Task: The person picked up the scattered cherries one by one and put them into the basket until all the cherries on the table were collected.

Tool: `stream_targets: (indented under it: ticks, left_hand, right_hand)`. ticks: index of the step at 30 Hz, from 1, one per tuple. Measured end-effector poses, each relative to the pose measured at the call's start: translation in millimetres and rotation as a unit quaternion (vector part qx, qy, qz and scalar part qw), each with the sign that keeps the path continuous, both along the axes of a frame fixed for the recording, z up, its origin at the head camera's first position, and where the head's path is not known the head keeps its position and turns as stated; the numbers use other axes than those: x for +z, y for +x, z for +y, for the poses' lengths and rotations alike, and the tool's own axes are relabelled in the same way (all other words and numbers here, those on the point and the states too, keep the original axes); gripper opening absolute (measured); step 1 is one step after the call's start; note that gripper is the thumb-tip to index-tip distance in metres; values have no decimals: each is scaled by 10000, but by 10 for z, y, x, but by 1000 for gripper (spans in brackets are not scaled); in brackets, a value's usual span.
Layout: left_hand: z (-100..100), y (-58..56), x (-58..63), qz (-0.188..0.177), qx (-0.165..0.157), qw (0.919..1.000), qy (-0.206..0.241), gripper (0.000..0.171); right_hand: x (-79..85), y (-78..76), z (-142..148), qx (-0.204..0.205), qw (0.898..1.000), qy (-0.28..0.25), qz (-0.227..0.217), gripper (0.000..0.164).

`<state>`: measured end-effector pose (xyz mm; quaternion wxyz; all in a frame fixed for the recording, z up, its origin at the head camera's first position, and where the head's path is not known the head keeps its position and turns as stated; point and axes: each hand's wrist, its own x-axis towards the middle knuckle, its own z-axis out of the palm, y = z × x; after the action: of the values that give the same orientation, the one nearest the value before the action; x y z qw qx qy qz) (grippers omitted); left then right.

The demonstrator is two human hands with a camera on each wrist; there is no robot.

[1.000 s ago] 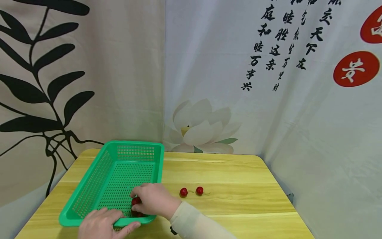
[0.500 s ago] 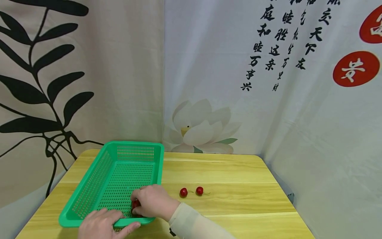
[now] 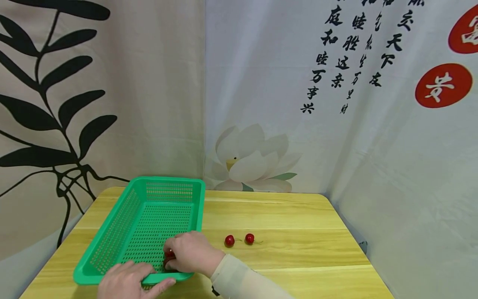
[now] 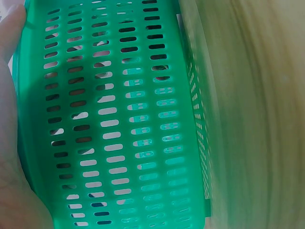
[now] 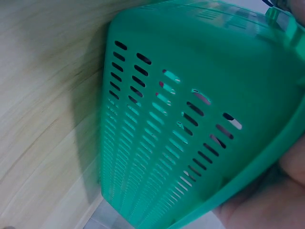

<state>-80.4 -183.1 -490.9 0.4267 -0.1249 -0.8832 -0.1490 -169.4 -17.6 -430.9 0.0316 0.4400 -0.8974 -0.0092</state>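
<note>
A green perforated plastic basket (image 3: 168, 179) stands on the left part of the wooden table. My left hand (image 3: 127, 281) holds its near rim, fingers over the inside and thumb outside. Inside the near right corner, my right hand (image 3: 195, 253) has its fingers curled about dark red cherries (image 3: 169, 254), mostly covered by the hand. In the left wrist view, the left hand (image 4: 10, 143) lies along the rim beside the slotted wall (image 4: 112, 143). The right wrist view shows the basket's outer wall (image 5: 200, 52), with part of the right hand (image 5: 267, 202) beyond the rim.
Two red cherries with stems, one (image 3: 229, 241) left of the other (image 3: 249, 238), lie on the wooden table (image 3: 298, 249) right of the basket. Printed curtains (image 3: 160, 104) hang behind and beside the table.
My right hand has shifted slightly lower in the basket and covers more of the cherries there. The left hand, the basket and the two cherries on the table stay put.
</note>
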Motion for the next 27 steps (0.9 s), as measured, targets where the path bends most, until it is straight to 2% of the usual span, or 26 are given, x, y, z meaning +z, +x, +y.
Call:
stream_targets:
  ticks: [7, 19, 21, 23, 25, 27]
  left_hand:
    - [-1, -8, 3, 184, -47, 9998, -10, 51]
    - [-10, -16, -33, 18, -18, 10000, -11, 52]
    - [-12, -21, -47, 41, -21, 10000, 2, 52]
    - [-17, -29, -60, 83, -30, 10000, 9, 53]
    - [-20, -35, -65, 110, -22, 9999, 5, 52]
    - [-26, -39, -61, 113, -5, 9999, -18, 51]
  right_hand:
    - [-4, 12, -14, -69, 9999, 57, 85, 26]
    - [-6, 9, -5, -71, 10000, 30, 31, 23]
    - [0, 5, 16, 70, 9998, -195, 45, 21]
    - [12, -9, 54, 258, 9976, -642, 98, 19]
    - [35, -36, 114, 362, 9916, -1228, 206, 18]
    - [66, -79, 198, 215, 9808, -1921, 279, 18]
